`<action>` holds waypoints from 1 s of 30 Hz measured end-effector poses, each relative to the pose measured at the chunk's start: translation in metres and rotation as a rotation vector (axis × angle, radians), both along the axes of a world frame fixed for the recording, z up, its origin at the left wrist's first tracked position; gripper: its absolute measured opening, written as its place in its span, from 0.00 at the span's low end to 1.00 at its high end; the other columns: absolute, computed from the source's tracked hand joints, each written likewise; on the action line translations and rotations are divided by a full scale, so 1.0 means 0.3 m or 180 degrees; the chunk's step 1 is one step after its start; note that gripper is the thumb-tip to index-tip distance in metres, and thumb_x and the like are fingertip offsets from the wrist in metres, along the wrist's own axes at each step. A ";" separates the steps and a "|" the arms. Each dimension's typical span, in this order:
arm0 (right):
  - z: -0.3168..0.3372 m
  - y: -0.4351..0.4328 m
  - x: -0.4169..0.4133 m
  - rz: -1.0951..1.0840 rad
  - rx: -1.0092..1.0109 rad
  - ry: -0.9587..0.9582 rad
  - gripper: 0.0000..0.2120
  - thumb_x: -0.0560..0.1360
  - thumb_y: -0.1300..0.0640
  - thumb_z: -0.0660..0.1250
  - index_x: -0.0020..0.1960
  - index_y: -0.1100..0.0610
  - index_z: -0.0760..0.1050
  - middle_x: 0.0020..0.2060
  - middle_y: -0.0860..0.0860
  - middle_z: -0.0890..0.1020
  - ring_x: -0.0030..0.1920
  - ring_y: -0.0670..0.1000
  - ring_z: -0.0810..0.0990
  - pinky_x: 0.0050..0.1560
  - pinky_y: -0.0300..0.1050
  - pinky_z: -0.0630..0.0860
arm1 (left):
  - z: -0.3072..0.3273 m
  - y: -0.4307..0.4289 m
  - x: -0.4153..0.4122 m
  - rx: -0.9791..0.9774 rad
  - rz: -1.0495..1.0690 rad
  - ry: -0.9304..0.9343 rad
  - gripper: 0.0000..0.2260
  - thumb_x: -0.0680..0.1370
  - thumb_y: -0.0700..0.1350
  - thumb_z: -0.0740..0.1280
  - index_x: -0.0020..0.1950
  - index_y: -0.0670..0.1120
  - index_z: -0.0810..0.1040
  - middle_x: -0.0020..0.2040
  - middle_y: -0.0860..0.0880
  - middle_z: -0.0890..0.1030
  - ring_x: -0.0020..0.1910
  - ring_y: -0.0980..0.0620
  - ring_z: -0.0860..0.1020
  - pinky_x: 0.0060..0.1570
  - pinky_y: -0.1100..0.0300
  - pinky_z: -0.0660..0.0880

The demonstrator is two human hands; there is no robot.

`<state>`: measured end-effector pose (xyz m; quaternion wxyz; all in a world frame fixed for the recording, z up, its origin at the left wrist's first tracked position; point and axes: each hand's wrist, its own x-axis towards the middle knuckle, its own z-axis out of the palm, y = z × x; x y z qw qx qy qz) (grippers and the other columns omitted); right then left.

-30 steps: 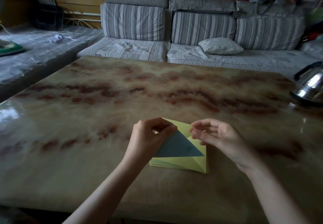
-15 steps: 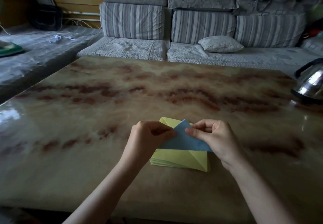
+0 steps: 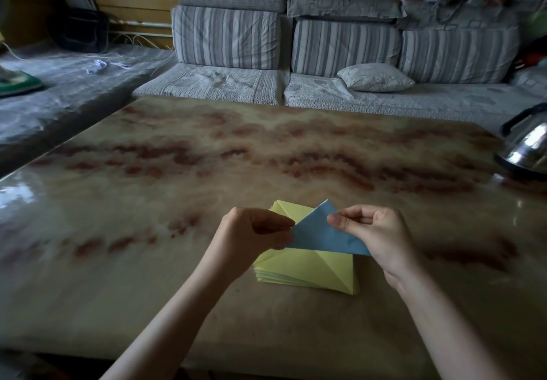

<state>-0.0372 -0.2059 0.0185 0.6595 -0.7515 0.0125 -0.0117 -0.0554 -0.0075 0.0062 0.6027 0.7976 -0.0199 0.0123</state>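
A blue paper folded into a triangle [image 3: 318, 233] is held just above a stack of yellow paper sheets [image 3: 307, 270] lying on the marble-patterned table [image 3: 177, 172]. My left hand [image 3: 254, 237] pinches the blue paper's left corner. My right hand [image 3: 376, 234] pinches its upper right edge between thumb and fingers. The top yellow sheet shows a diagonal crease. Part of the stack is hidden under the blue paper and my hands.
A steel kettle [image 3: 527, 145] with a black handle stands at the table's right edge. A striped grey sofa [image 3: 325, 48] with a small pillow [image 3: 374, 77] runs behind the table. A plastic-covered surface [image 3: 59, 95] lies to the left.
The blue triangle lay flat on the yellow stack a second ago. My right hand took hold of it, and both hands have lifted it off the stack and tilted it.
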 end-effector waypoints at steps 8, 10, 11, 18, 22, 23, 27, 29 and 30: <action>-0.001 -0.010 0.001 -0.0026 -0.0036 -0.0045 0.12 0.56 0.50 0.76 0.35 0.56 0.81 0.30 0.50 0.84 0.31 0.44 0.81 0.31 0.32 0.73 | 0.007 0.004 0.003 -0.0074 -0.0053 0.0048 0.11 0.69 0.33 0.73 0.46 0.46 0.84 0.37 0.51 0.85 0.35 0.57 0.83 0.38 0.70 0.76; -0.002 -0.013 0.005 -0.0047 -0.0059 -0.0070 0.11 0.57 0.51 0.76 0.35 0.56 0.81 0.30 0.50 0.84 0.31 0.43 0.80 0.31 0.32 0.73 | 0.005 0.000 0.002 0.0044 0.0003 -0.0020 0.09 0.68 0.35 0.74 0.44 0.47 0.84 0.35 0.50 0.85 0.33 0.55 0.83 0.38 0.68 0.77; -0.001 -0.016 0.006 -0.0057 -0.0068 -0.0067 0.11 0.58 0.51 0.76 0.35 0.56 0.81 0.30 0.49 0.84 0.30 0.43 0.80 0.31 0.31 0.72 | 0.005 -0.003 0.000 0.0053 0.0033 -0.0035 0.08 0.68 0.35 0.75 0.43 0.46 0.84 0.33 0.49 0.85 0.32 0.55 0.82 0.37 0.68 0.78; -0.012 -0.021 0.009 -0.0071 -0.0051 -0.0039 0.12 0.59 0.52 0.76 0.37 0.58 0.81 0.30 0.50 0.83 0.29 0.42 0.79 0.30 0.31 0.72 | 0.007 -0.008 -0.002 0.0300 0.0230 -0.0208 0.04 0.67 0.40 0.77 0.37 0.42 0.83 0.29 0.48 0.83 0.25 0.58 0.78 0.30 0.70 0.74; -0.015 -0.059 0.030 -0.0397 0.0081 -0.0058 0.06 0.65 0.60 0.76 0.38 0.59 0.79 0.34 0.55 0.82 0.31 0.45 0.78 0.32 0.33 0.73 | -0.018 0.022 0.015 0.0743 0.0573 -0.0429 0.05 0.69 0.43 0.76 0.35 0.46 0.81 0.28 0.50 0.82 0.25 0.59 0.76 0.31 0.69 0.74; -0.011 -0.074 0.032 -0.0455 0.0107 -0.0048 0.06 0.66 0.60 0.76 0.39 0.59 0.79 0.36 0.56 0.82 0.33 0.47 0.78 0.35 0.36 0.73 | -0.021 0.032 0.021 0.0778 0.0650 -0.0492 0.04 0.70 0.45 0.75 0.36 0.48 0.82 0.29 0.51 0.82 0.26 0.60 0.77 0.32 0.71 0.73; -0.013 -0.078 0.018 -0.0282 0.0041 0.0053 0.06 0.66 0.60 0.75 0.40 0.60 0.79 0.34 0.55 0.83 0.32 0.46 0.79 0.33 0.34 0.73 | -0.008 0.008 0.020 0.0499 0.0377 -0.0559 0.13 0.70 0.57 0.68 0.50 0.53 0.83 0.42 0.57 0.84 0.41 0.65 0.81 0.42 0.73 0.74; -0.023 -0.046 0.006 -0.0102 0.0009 0.0058 0.06 0.66 0.60 0.75 0.39 0.60 0.79 0.33 0.54 0.83 0.31 0.45 0.78 0.31 0.32 0.73 | -0.010 -0.036 0.019 0.0104 0.0037 -0.0227 0.16 0.68 0.57 0.70 0.52 0.52 0.82 0.43 0.54 0.85 0.42 0.59 0.82 0.43 0.66 0.78; -0.026 -0.033 0.001 -0.0013 0.0012 0.0052 0.06 0.65 0.59 0.75 0.38 0.59 0.79 0.33 0.53 0.83 0.31 0.45 0.78 0.30 0.32 0.73 | -0.014 -0.057 0.018 -0.0068 -0.0074 -0.0096 0.15 0.68 0.52 0.73 0.53 0.49 0.82 0.41 0.52 0.85 0.39 0.56 0.82 0.40 0.63 0.78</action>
